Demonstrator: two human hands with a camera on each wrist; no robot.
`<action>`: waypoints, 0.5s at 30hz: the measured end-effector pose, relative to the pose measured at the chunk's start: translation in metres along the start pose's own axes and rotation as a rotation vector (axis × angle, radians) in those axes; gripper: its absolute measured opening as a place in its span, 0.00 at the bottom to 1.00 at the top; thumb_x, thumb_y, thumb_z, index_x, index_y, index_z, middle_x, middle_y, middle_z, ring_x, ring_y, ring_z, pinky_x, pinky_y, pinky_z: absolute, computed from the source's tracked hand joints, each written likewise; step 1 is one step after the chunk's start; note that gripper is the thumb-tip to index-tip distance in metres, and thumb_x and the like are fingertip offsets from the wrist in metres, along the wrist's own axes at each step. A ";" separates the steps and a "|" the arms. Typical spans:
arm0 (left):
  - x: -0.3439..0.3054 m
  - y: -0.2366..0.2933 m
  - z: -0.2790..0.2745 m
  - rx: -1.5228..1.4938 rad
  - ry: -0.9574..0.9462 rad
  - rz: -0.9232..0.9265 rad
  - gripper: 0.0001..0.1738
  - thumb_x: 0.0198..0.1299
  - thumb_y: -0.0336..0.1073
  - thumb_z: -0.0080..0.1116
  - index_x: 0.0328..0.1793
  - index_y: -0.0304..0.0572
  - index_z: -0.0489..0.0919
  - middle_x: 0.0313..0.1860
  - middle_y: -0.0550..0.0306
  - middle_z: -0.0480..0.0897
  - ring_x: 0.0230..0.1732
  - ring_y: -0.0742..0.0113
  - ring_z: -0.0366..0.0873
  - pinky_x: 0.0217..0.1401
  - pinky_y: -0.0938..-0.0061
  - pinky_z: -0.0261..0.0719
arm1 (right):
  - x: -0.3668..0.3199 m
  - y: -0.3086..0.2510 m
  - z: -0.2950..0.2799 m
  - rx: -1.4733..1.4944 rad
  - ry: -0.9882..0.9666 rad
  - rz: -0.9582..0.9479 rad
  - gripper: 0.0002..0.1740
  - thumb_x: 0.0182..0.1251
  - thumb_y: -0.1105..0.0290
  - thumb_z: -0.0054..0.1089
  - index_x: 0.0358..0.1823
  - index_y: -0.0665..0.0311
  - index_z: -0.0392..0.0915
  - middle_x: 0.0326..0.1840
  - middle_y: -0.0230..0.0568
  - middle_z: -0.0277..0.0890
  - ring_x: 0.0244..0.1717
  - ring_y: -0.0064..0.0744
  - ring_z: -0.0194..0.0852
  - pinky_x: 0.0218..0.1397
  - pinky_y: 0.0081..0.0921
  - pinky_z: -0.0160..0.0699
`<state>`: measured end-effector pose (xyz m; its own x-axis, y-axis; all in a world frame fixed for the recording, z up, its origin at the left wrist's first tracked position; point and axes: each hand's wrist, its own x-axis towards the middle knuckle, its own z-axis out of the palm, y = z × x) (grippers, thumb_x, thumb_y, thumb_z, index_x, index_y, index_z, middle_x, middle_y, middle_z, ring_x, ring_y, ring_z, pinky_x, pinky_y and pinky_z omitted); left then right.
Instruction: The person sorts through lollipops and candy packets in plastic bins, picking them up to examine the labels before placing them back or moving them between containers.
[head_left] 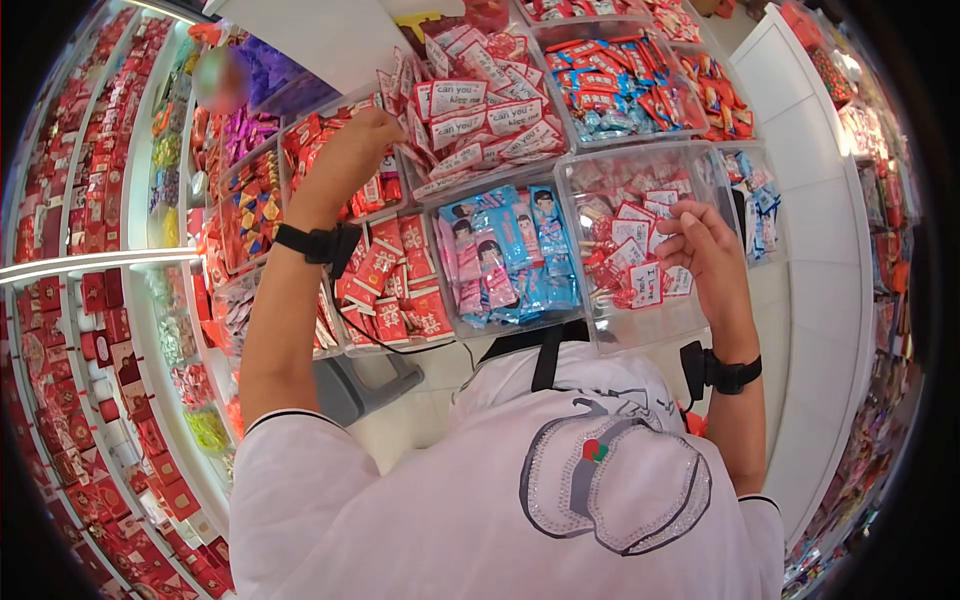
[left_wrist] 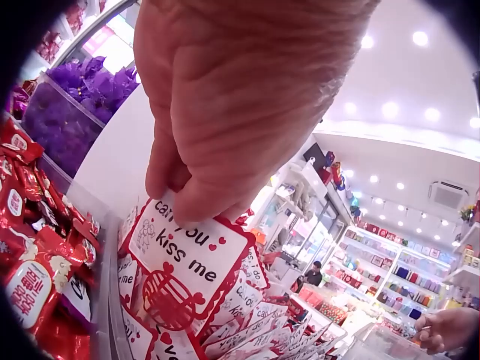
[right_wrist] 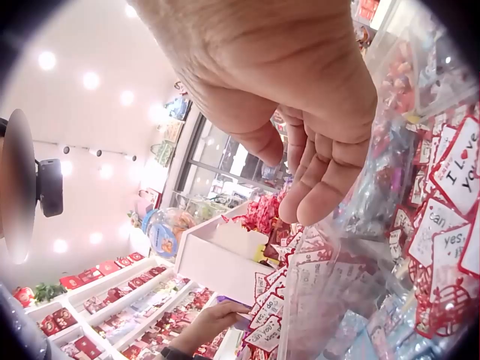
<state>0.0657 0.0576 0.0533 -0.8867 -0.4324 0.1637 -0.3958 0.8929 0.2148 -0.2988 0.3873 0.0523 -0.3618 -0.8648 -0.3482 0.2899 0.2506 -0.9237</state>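
Observation:
My left hand (head_left: 355, 150) is at the left edge of a heaped bin of red-and-white "can you kiss me" candy packets (head_left: 487, 125). In the left wrist view its thumb and fingertips pinch the top of one such packet (left_wrist: 187, 255), which stands upright against the others. My right hand (head_left: 702, 245) hovers over a clear plastic bin (head_left: 640, 325) on the right, its fingers loosely bent and holding nothing. Several red-edged white packets (head_left: 645, 285), one lettered "I Love you", lie in that bin below the fingers.
Between the hands stands a bin of blue and pink packets (head_left: 510, 250). Red packets (head_left: 395, 280) fill a bin on the left, and blue and orange ones (head_left: 625, 85) lie farther back. A white panel (head_left: 310, 40) rises behind the left hand. A white counter (head_left: 815, 200) runs along the right.

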 end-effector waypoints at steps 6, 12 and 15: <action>-0.003 -0.007 0.037 0.133 0.029 0.072 0.13 0.53 0.22 0.60 0.43 0.42 0.87 0.52 0.51 0.84 0.58 0.50 0.79 0.60 0.56 0.78 | 0.000 0.001 -0.002 0.023 -0.028 0.009 0.16 0.81 0.61 0.54 0.59 0.66 0.76 0.47 0.42 0.83 0.40 0.26 0.85 0.44 0.24 0.85; 0.006 0.025 0.013 0.152 0.156 0.022 0.15 0.58 0.23 0.60 0.52 0.39 0.84 0.54 0.47 0.83 0.56 0.46 0.81 0.58 0.58 0.81 | -0.001 0.004 -0.021 0.077 -0.002 -0.031 0.16 0.81 0.61 0.54 0.58 0.66 0.77 0.47 0.42 0.83 0.40 0.26 0.85 0.44 0.24 0.85; 0.029 0.084 -0.021 -0.074 0.190 -0.141 0.15 0.66 0.26 0.60 0.58 0.39 0.82 0.55 0.47 0.84 0.55 0.51 0.83 0.59 0.64 0.81 | -0.001 0.005 -0.035 0.099 0.055 -0.083 0.16 0.81 0.61 0.54 0.57 0.66 0.77 0.47 0.42 0.83 0.40 0.26 0.85 0.44 0.24 0.85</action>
<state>0.0118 0.1174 0.0965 -0.7604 -0.5743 0.3033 -0.4880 0.8133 0.3168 -0.3277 0.4051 0.0422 -0.4355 -0.8550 -0.2816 0.3415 0.1325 -0.9305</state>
